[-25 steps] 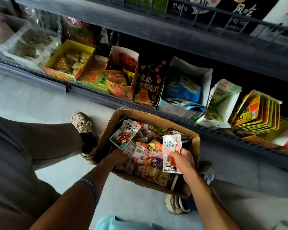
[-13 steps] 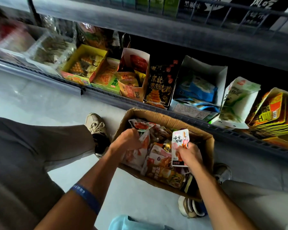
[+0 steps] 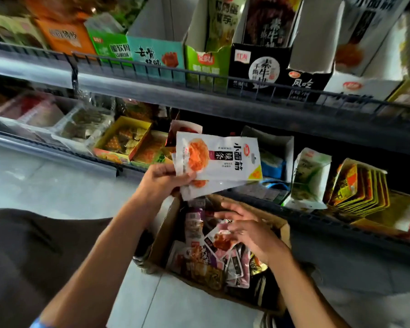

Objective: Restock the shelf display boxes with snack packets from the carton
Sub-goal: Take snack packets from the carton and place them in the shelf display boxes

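Shelves rise at twelve o'clock. Left hand [image 3: 162, 183] pinches white packets [image 3: 219, 159]; right hand [image 3: 249, 229], fingers spread, rummages the carton [image 3: 165, 230]. Square the stack before slotting it upright.

White packet [image 3: 219, 159] with orange disc and black lettering; brown carton [image 3: 166, 229]; yellow display box [image 3: 141, 123]

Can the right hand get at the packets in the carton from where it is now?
Probably yes. The right hand is already down inside the open carton, fingers on the loose packets, with nothing covering them. The left hand holds white packets above, clear of its path.
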A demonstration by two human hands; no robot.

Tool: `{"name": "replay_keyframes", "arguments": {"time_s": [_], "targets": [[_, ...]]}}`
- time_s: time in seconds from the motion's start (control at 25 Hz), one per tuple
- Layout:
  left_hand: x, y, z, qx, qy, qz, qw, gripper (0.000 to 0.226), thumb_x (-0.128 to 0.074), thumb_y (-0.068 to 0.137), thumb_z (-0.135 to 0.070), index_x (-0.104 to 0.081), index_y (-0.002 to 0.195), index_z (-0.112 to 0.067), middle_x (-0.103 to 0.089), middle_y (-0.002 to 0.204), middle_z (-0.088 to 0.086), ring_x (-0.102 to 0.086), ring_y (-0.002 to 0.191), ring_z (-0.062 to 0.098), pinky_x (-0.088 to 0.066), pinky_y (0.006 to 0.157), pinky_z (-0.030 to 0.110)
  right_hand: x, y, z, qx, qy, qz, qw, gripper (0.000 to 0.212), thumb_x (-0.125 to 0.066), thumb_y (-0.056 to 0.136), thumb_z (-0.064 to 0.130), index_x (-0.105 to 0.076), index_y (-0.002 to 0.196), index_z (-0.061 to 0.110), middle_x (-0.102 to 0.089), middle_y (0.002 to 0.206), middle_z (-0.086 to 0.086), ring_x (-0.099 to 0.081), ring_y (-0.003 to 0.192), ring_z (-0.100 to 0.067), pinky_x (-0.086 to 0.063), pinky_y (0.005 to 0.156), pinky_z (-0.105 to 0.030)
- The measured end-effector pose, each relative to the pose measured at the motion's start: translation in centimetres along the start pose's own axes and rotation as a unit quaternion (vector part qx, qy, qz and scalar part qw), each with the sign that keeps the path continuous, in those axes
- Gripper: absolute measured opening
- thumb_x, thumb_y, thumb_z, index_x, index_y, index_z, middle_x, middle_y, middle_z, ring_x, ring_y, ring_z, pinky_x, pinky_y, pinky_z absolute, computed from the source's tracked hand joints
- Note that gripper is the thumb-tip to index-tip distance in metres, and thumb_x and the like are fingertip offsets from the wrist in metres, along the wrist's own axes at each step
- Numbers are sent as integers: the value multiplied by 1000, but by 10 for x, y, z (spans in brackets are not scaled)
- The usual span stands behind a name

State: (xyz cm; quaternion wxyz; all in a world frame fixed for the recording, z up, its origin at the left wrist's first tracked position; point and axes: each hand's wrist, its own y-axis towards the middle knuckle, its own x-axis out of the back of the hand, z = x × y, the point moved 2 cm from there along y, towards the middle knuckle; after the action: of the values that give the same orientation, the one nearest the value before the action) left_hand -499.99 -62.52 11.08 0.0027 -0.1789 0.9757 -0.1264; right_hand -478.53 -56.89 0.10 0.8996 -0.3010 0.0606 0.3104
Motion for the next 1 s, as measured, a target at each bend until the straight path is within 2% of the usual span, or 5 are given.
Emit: {"name": "replay_keyframes", "arguments": {"time_s": [0.08,0.2,0.32,0.48,1.0], "targets": [[-28,-10,14,0,-49,-7,999,6,-76,79,-3,-76,85,0,-77,82,12,-74,73,25,-61,69,35,-16,-10,30,83,164,76,980,71,-77,74,14,-49,139,11,-60,132,-19,-62,112,-32,-50,92,-47],[-66,-25,24,-47,11,50,998,22,-84,74,-14,-75,86,2,-74,86,22,-71,77,38,-57,75,58,-21,-23,58,156,259,-44,952,89,-90,63,36,-52,138,5,-59,132,-24,-61,113,-38,-57,83,-44],[-71,-22,4,-67,19,108,992,25,-84,76,-26,-75,94,-11,-72,106,13,-72,91,24,-59,76,45,-2,-44,83,210,234,-151,937,53,-75,75,15,-61,126,19,-70,121,-13,-67,107,-34,-57,78,-44],[-57,-18,-47,-74,11,79,994,56,-82,72,-35,-59,123,-37,-70,118,-12,-68,107,10,-57,85,34,9,-79,117,161,83,-99,978,66,-79,66,-1,-58,126,14,-73,113,-11,-71,101,-31,-57,81,-45],[-182,11,-180,-142,-164,262,940,48,-61,87,2,-58,127,-26,-72,118,9,-69,106,29,-59,86,41,38,-135,270,380,-25,-173,908,54,-77,72,13,-62,122,24,-75,111,0,-71,103,-20,-56,84,-39]]}}
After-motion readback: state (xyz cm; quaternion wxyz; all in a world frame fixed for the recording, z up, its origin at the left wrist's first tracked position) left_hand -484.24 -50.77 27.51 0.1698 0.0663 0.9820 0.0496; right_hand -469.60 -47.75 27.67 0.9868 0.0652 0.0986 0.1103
